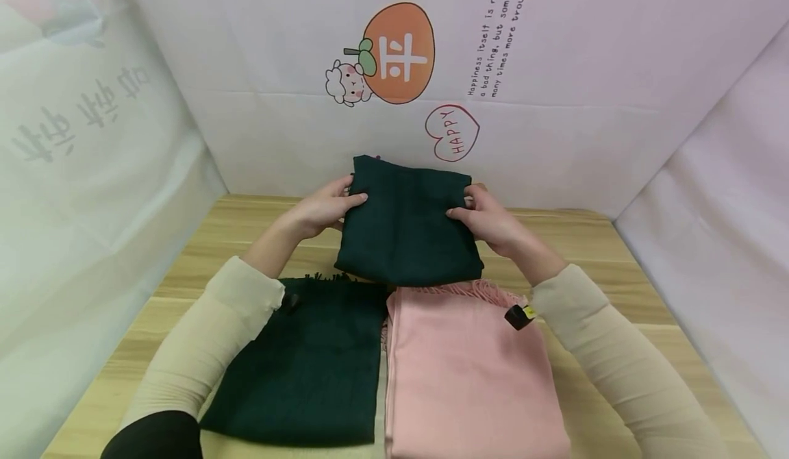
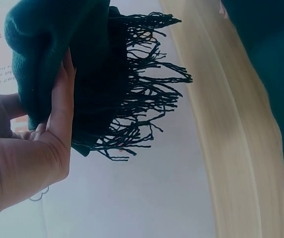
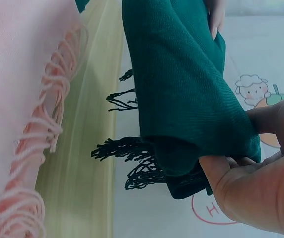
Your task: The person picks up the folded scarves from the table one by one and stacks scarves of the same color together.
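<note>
Both hands hold a folded dark green fringed scarf up at the far side of the table. My left hand grips its left edge, thumb on the near face. At the right edge my right hand pinches the folded layers between thumb and fingers. In the left wrist view, dark fringe hangs from the scarf beside the left hand. The right wrist view shows the right hand at a folded corner of the cloth, with more fringe below.
Nearer on the wooden table lie a second dark green scarf, at left, and a folded pink scarf with fringe at its far end, at right. White printed cloth rises behind the table and along both sides.
</note>
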The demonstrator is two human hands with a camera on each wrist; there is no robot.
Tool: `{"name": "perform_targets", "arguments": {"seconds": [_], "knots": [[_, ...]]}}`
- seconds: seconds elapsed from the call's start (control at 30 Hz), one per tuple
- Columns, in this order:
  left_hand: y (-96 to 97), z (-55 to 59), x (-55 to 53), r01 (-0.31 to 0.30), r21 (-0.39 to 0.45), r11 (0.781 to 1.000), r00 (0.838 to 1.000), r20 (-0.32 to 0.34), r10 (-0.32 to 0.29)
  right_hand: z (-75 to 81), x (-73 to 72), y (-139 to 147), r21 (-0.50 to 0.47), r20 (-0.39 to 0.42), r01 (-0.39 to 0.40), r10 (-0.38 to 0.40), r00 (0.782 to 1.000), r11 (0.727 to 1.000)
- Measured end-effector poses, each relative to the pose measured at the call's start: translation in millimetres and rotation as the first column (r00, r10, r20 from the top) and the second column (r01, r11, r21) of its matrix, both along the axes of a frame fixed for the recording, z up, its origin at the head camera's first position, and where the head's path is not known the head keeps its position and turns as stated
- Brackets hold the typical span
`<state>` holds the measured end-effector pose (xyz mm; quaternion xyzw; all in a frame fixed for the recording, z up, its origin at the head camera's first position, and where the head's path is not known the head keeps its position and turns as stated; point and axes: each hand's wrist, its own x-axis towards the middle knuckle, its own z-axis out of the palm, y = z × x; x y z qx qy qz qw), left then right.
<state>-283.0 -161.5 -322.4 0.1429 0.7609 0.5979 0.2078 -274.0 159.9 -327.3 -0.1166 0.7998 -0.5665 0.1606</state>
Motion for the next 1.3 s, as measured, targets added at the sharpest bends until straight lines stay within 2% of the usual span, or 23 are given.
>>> {"name": "perform_targets", "arguments": {"seconds": [0.3,0.6,0.9,1.07,1.3], "knots": [[-18.6,1.2,7.3,0.010,-0.025,1.000,1.000,0.004,-0.010,-1.6,2.9,-16,-0.002,0.024,-0.023,0.023,0.999,1.000],[-44.9,-0.4,17.4,0.034,-0.045,0.998,0.999,-0.005,-0.034,-1.0,13.7,-34,-0.017,0.048,-0.054,0.055,0.997,0.998],[-66.5,0.7,33.7,0.037,-0.085,0.996,0.999,-0.015,-0.038,-3.7,24.4,-50,-0.036,0.058,-0.109,0.111,0.992,0.993],[-79.7,-3.2,44.3,0.031,-0.112,0.993,0.999,-0.004,-0.032,-7.7,32.3,-59,-0.048,0.075,-0.138,0.141,0.987,0.989],[-95.0,-8.3,57.2,0.046,-0.091,0.995,0.999,0.026,-0.044,-15.0,44.9,-70,-0.061,0.096,-0.173,0.178,0.979,0.983]]}}
